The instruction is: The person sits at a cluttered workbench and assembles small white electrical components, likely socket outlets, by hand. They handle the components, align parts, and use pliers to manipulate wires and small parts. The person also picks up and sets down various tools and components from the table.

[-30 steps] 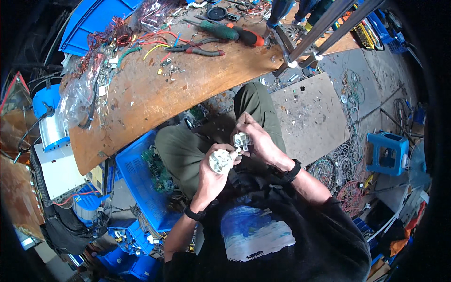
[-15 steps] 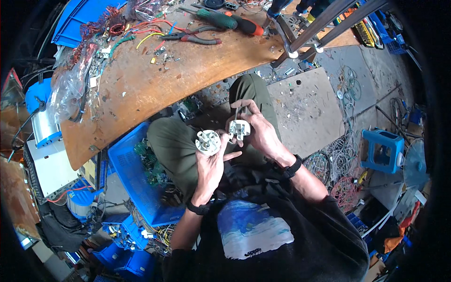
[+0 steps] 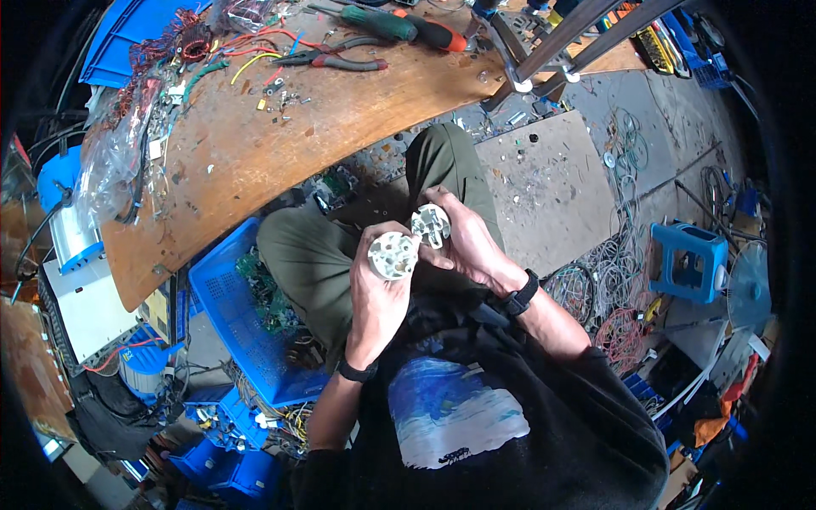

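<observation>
Over my lap, my left hand (image 3: 376, 302) is closed round a round white plug adapter part (image 3: 393, 257), its face with openings and metal bits turned up. Close beside it, my right hand (image 3: 476, 244) grips a smaller white plug part (image 3: 431, 224) with metal pieces showing inside. The two parts are nearly edge to edge; I cannot tell whether they touch. Fingers of both hands are partly hidden behind what they hold.
Ahead, a wooden bench (image 3: 280, 161) bears pliers (image 3: 336, 61), screwdrivers (image 3: 378, 24), wires and scraps. A blue basket (image 3: 223, 310) with circuit boards stands by my left leg. At right lie tangled cables (image 3: 595, 293) and a blue stool (image 3: 688, 262). A metal-framed device (image 3: 544, 64) stands at the bench's far edge.
Both white parts have been turned in my hands, and their faces sit at a new angle. My right hand's raised fingers have folded in around its part. The whole view has shifted slightly.
</observation>
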A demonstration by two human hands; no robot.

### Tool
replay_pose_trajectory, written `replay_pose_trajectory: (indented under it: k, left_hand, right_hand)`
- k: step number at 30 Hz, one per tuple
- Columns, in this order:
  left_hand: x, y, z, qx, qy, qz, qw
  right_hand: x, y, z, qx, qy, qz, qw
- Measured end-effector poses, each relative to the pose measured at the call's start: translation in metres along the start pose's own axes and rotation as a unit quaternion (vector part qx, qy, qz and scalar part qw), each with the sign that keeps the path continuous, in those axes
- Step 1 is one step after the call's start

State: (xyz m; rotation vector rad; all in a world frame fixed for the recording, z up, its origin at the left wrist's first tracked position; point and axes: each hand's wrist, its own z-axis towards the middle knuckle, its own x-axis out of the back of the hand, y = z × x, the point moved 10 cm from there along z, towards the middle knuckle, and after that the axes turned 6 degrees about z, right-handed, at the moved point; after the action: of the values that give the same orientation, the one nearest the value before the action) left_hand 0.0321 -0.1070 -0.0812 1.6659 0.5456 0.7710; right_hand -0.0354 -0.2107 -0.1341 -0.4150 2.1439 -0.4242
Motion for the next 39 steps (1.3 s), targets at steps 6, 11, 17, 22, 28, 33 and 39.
replay_pose_trajectory:
  k: [6, 11, 17, 22, 28, 33, 39]
  left_hand:
    - [-0.004, 0.05, -0.001, -0.184, 0.019, 0.245, 0.952]
    - [-0.005, 0.032, 0.003, -0.148, -0.06, 0.237, 0.958]
    - [-0.005, 0.012, 0.009, -0.045, -0.146, 0.182, 0.971]
    - [-0.013, -0.014, -0.001, 0.082, -0.169, 0.001, 0.982]
    - [-0.017, -0.018, -0.011, 0.171, -0.109, -0.218, 0.955]
    - [-0.011, -0.01, -0.014, 0.242, -0.108, -0.234, 0.935]
    - [-0.022, 0.002, -0.012, 0.184, -0.178, -0.416, 0.872]
  right_hand:
    - [0.007, 0.01, 0.0, -0.053, 0.07, 0.007, 0.996]
    - [0.012, 0.016, 0.001, -0.077, 0.076, 0.012, 0.994]
    - [0.008, 0.026, 0.004, -0.115, 0.014, 0.072, 0.991]
    - [-0.005, 0.027, 0.002, -0.13, -0.022, 0.084, 0.988]
    - [-0.028, 0.039, -0.009, -0.189, -0.091, 0.15, 0.966]
    - [-0.043, 0.048, -0.015, -0.234, -0.123, 0.205, 0.942]
    - [-0.042, 0.038, -0.012, -0.215, -0.106, 0.317, 0.917]
